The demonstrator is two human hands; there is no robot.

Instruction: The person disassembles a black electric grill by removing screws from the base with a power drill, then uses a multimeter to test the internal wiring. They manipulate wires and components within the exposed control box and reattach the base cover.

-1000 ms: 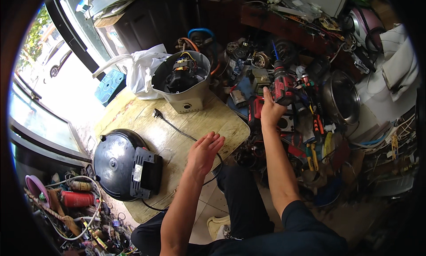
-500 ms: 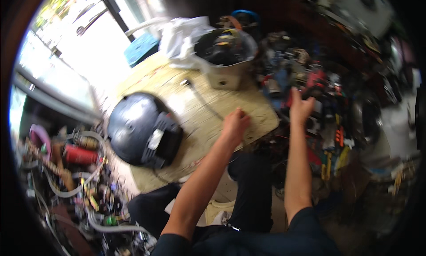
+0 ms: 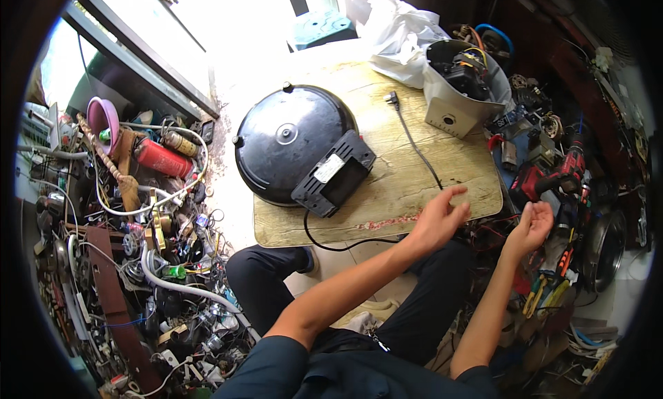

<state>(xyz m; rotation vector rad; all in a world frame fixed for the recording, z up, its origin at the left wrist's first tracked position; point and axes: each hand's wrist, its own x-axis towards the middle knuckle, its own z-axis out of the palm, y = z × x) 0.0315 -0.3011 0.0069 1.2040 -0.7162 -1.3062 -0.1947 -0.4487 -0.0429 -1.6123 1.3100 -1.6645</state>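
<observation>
Hands: two. The left hand (image 3: 438,219) hovers open, fingers loosely spread, over the near right corner of the wooden board (image 3: 387,192); the right hand (image 3: 530,228) is open too, palm turned inward, just off the board's right edge, holding nothing.
Cord: one black power cord (image 3: 418,150) runs across the board, passing under the left hand, its plug lying free.
Black round appliance: one (image 3: 297,150), upside down on the board's left side.
Red drill: one (image 3: 552,178), just beyond the right hand among scattered tools.
Grey housing: one (image 3: 459,88), at the far right corner, wiring showing inside.
White plastic bag: one (image 3: 400,36), behind it.
Red canister: one (image 3: 164,158), in the clutter at left.
</observation>
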